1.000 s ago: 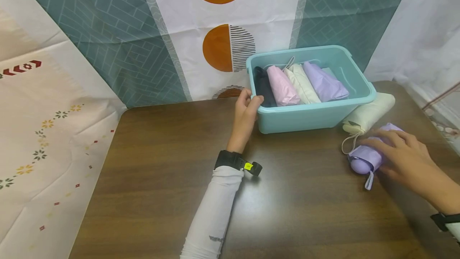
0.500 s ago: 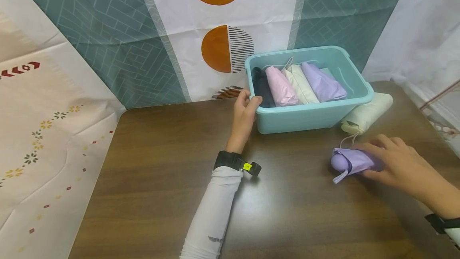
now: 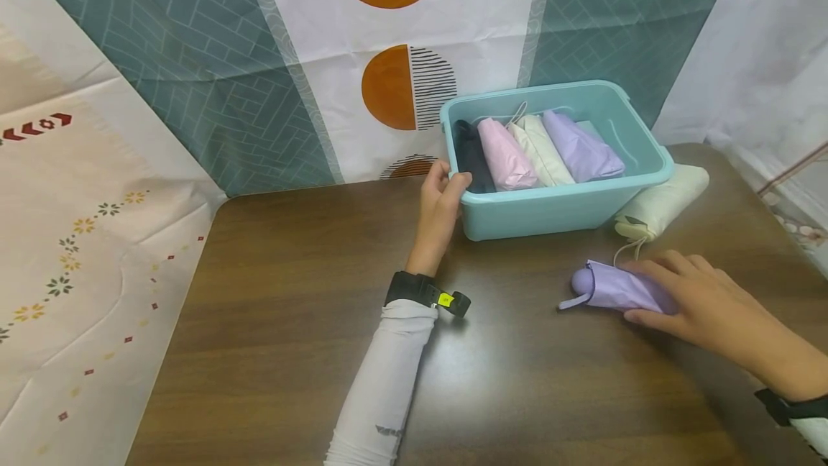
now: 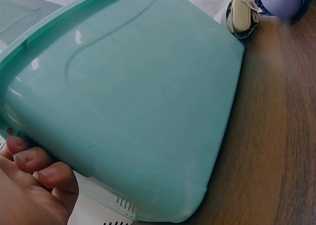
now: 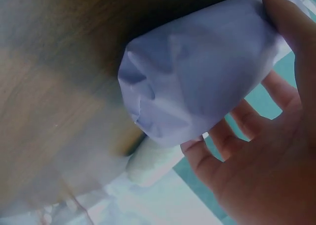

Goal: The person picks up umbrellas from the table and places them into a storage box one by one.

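Note:
My left hand [image 3: 440, 211] grips the near left corner of a light teal plastic bin [image 3: 537, 216], thumb over the rim; in the left wrist view its fingers [image 4: 49, 173] curl under the rim. My right hand [image 3: 695, 308] holds a folded purple umbrella [image 3: 617, 288] between thumb and fingers. Its rounded handle end and wrist strap point left. In the right wrist view the umbrella's sleeve [image 5: 197, 67] fills the grasp. Behind it a folded cream umbrella [image 3: 669, 200] with a cord loop lies by the bin's right end.
Inside the bin lie a black folded item [image 3: 472, 157], a pink one [image 3: 507, 155], a cream one [image 3: 543, 149] and a purple one [image 3: 582, 146], side by side toward the left. The brown wooden table [image 3: 291, 322] meets a patterned cloth [image 3: 194, 78] behind.
The right hand has moved left with the purple umbrella, turning its handle end from facing me to facing left. The left hand has stayed on the bin.

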Demonstrator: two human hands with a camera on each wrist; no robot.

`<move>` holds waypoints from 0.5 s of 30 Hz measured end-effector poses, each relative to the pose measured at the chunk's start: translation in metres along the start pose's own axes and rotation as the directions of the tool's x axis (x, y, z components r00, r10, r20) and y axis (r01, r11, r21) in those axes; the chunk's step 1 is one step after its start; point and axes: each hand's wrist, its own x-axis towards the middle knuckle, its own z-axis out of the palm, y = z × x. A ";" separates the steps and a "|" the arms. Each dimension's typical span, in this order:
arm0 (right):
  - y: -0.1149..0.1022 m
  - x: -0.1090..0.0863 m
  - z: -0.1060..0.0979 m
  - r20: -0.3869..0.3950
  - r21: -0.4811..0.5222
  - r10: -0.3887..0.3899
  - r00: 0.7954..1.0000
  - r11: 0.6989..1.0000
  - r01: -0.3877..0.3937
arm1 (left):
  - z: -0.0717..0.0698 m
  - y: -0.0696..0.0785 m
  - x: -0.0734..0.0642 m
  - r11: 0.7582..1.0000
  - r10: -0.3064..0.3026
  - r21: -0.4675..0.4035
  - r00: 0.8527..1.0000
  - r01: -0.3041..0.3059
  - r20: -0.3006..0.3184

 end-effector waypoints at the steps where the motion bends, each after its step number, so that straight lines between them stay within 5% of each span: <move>1: 0.000 0.000 0.000 0.005 0.002 -0.001 1.000 1.000 0.001 | 0.000 0.000 0.000 1.000 0.001 -0.001 1.000 -0.001 -0.001; 15: 0.000 0.000 0.006 0.054 0.058 0.022 0.998 0.998 -0.025 | 0.000 -0.001 0.000 1.000 -0.004 0.003 1.000 0.004 0.007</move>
